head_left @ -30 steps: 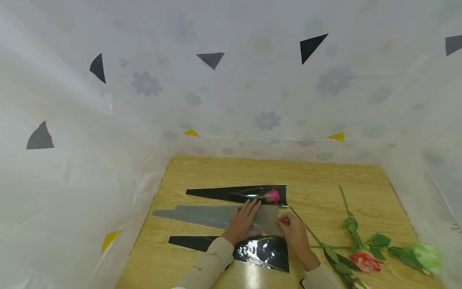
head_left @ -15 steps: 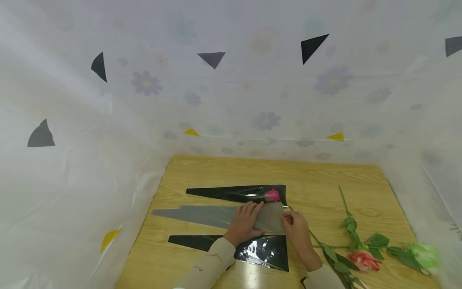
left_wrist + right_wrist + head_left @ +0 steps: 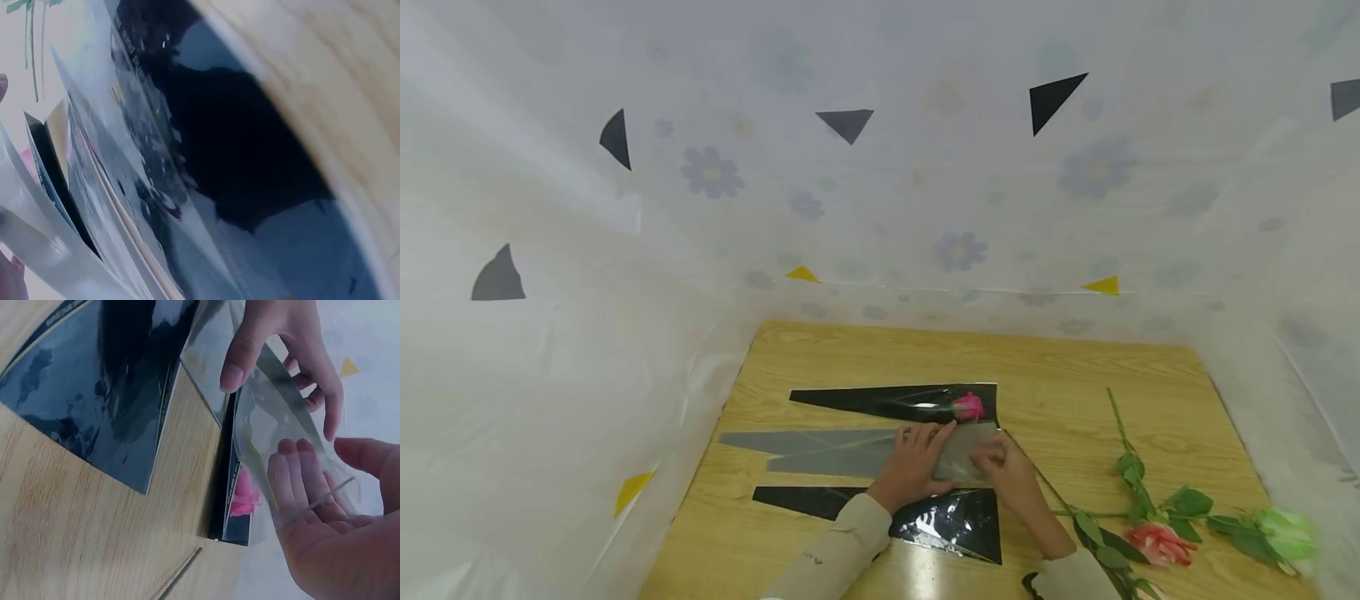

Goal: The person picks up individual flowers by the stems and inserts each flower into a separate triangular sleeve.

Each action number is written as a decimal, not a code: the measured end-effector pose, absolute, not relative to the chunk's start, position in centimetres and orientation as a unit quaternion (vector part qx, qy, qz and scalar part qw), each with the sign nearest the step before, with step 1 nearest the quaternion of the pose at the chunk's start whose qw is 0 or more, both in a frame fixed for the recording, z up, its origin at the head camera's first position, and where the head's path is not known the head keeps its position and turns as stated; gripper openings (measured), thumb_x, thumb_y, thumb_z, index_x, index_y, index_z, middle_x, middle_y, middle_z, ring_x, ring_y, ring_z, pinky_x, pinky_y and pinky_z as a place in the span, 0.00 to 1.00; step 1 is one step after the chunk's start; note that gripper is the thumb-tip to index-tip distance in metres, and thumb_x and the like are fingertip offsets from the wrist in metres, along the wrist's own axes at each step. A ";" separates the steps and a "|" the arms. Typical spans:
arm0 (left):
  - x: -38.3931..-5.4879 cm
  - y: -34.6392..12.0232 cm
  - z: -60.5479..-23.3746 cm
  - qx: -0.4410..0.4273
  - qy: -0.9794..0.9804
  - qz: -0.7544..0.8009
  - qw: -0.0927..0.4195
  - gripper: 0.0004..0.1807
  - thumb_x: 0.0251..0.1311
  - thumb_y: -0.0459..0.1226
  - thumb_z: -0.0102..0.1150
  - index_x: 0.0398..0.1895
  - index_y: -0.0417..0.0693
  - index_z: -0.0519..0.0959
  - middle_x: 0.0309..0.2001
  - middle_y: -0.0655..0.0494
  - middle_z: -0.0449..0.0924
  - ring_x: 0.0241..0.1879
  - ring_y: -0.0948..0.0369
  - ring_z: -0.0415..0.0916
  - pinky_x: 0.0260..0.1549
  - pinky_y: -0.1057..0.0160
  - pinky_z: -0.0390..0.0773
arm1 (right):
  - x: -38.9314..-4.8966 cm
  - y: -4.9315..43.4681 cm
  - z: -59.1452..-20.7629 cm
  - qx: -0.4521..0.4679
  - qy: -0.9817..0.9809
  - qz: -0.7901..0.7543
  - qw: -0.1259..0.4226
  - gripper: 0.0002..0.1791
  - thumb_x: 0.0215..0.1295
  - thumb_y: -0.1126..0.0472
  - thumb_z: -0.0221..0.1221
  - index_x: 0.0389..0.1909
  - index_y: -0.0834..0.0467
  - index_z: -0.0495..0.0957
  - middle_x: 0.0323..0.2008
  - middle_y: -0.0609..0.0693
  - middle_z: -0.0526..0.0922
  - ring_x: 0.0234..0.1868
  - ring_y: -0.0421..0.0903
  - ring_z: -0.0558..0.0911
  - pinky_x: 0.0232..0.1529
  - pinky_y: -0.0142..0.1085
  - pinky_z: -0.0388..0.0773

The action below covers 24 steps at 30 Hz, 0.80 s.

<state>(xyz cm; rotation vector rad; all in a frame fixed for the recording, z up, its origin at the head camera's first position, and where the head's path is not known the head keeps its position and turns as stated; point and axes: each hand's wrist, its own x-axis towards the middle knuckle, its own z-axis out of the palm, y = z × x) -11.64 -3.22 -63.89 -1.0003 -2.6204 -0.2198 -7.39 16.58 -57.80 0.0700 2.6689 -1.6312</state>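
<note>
Translucent grey flower sleeves (image 3: pixel 842 458) lie across the table's middle, their two narrow tails spread apart at the left. My left hand (image 3: pixel 913 462) rests over them with its fingers extended. At their wide end, my right hand (image 3: pixel 1003 471) holds the film with curled fingers. In the right wrist view, the fingers of that right hand (image 3: pixel 350 550) show through the clear film (image 3: pixel 262 419), thumb at its edge. Just beyond is a black-backed sleeve (image 3: pixel 857 402) with a pink rose (image 3: pixel 967 406) inside. Nearer me lies another glossy black sleeve (image 3: pixel 955 525), partly under my left forearm.
Loose artificial roses lie at the right: a coral-pink one (image 3: pixel 1161 543), a pale green one (image 3: pixel 1285 533) and leafy stems (image 3: pixel 1101 542). One stem reaches toward the sleeves' wide ends. White patterned sheeting (image 3: pixel 955 183) walls in the wooden table (image 3: pixel 1075 375).
The grey sleeves have fanned apart, one tail now lying lower and further right. My right hand moved right with the film edge, then slightly back left over it. My left hand shifted slightly right.
</note>
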 end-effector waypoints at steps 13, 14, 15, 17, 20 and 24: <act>-11.2 -3.2 -63.2 -0.382 -0.908 -0.101 0.142 0.63 0.39 0.68 0.60 0.74 0.53 0.41 0.58 0.55 0.63 0.56 0.58 0.63 0.50 0.53 0.63 | -8.2 18.2 -58.0 -0.017 0.768 -0.623 0.149 0.16 0.68 0.58 0.52 0.44 0.70 0.73 0.42 0.61 0.81 0.44 0.52 0.81 0.42 0.38 0.77; -11.2 -3.2 -63.2 -0.383 -0.907 -0.102 0.143 0.63 0.39 0.68 0.61 0.74 0.53 0.42 0.59 0.55 0.62 0.56 0.58 0.63 0.50 0.53 0.63 | -8.2 18.3 -58.0 -0.022 0.755 -0.636 0.159 0.17 0.69 0.58 0.51 0.45 0.70 0.71 0.43 0.63 0.80 0.45 0.53 0.81 0.43 0.40 0.77; -11.2 -3.2 -63.2 -0.384 -0.906 -0.103 0.144 0.64 0.38 0.69 0.61 0.74 0.52 0.42 0.60 0.55 0.62 0.57 0.58 0.62 0.51 0.53 0.63 | -8.2 18.4 -58.0 -0.027 0.743 -0.648 0.167 0.18 0.70 0.57 0.50 0.46 0.71 0.70 0.44 0.64 0.79 0.45 0.55 0.81 0.43 0.41 0.77; -11.2 -3.2 -63.3 -0.384 -0.907 -0.101 0.139 0.65 0.37 0.70 0.60 0.74 0.52 0.40 0.61 0.56 0.60 0.58 0.60 0.61 0.52 0.54 0.61 | -8.2 18.7 -57.9 -0.037 0.719 -0.669 0.183 0.20 0.70 0.57 0.49 0.48 0.73 0.67 0.47 0.67 0.77 0.45 0.58 0.81 0.43 0.45 0.77; -11.2 -3.3 -63.3 -0.384 -0.908 -0.101 0.132 0.66 0.35 0.71 0.60 0.74 0.52 0.40 0.62 0.56 0.59 0.59 0.61 0.59 0.53 0.54 0.61 | -8.3 19.0 -57.8 -0.044 0.695 -0.690 0.196 0.22 0.71 0.57 0.48 0.51 0.74 0.64 0.49 0.69 0.76 0.45 0.60 0.80 0.42 0.48 0.77; -11.1 -3.3 -63.3 -0.389 -0.905 -0.095 0.143 0.64 0.37 0.70 0.60 0.74 0.51 0.43 0.60 0.56 0.62 0.58 0.60 0.61 0.51 0.55 0.62 | -8.5 19.3 -57.6 -0.055 0.697 -0.683 0.210 0.24 0.69 0.59 0.50 0.58 0.73 0.64 0.49 0.68 0.77 0.43 0.59 0.81 0.42 0.46 0.77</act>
